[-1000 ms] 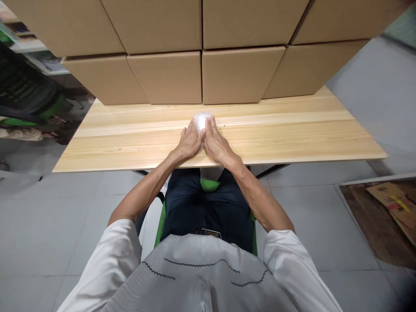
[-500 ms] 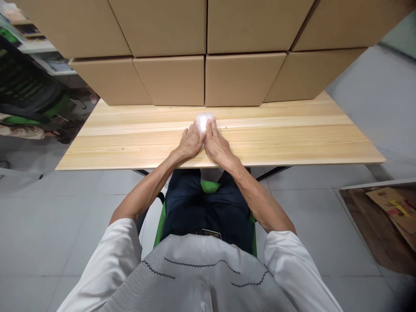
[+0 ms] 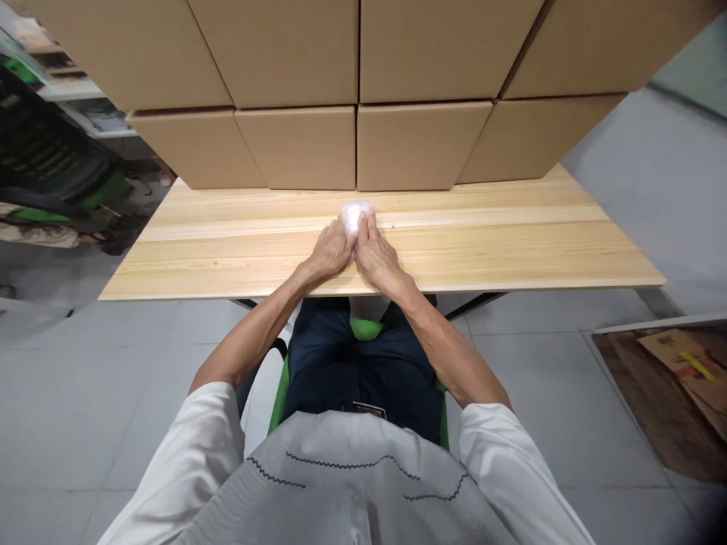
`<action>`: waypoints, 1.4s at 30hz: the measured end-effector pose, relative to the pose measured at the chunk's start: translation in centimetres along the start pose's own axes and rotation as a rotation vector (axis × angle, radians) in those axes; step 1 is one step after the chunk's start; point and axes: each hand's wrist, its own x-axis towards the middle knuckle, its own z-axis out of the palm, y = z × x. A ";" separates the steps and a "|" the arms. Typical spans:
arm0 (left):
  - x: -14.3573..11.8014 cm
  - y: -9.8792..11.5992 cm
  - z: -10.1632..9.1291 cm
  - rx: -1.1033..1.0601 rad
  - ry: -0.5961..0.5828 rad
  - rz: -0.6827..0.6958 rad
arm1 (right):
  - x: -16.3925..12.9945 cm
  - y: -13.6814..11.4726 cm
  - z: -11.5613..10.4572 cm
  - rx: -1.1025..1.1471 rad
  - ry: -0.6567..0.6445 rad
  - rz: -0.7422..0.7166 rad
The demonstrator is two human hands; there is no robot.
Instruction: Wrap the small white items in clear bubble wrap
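A small white, partly see-through wrapped packet (image 3: pixel 355 215) lies on the wooden tabletop (image 3: pixel 488 235), just ahead of my hands. My left hand (image 3: pixel 332 248) rests palm down along its left side, its fingers stretched forward and a little bent. From the right, my right hand (image 3: pixel 375 253) lies with straight fingers over the packet's right edge. Both thumbs come close together in the middle and cover the packet's near part. What is inside the wrapping I cannot make out.
Closed brown cardboard boxes (image 3: pixel 301 147) stand in two stacked rows along the table's back. A black and green chair (image 3: pixel 62 163) and shelves (image 3: pixel 73 91) are at the left. Flattened cardboard (image 3: pixel 690 363) lies on the floor at the right.
The view has shifted slightly, so the boxes appear a little lower. Both hands stay almost in place on the packet.
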 end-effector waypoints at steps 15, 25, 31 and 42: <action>0.0 -0.2 0.4 0.178 -0.027 -0.055 | -0.3 0.4 0.4 -0.004 0.019 -0.011; -0.6 0.4 -1.7 -0.021 0.119 -0.139 | -3.8 1.2 -2.0 0.105 0.057 -0.130; 1.9 1.9 -3.5 0.153 0.221 0.121 | -5.3 3.0 -3.0 0.434 0.353 -0.176; 2.8 4.1 2.6 0.552 0.109 0.131 | -17.9 -6.0 -12.7 1.090 0.501 -0.560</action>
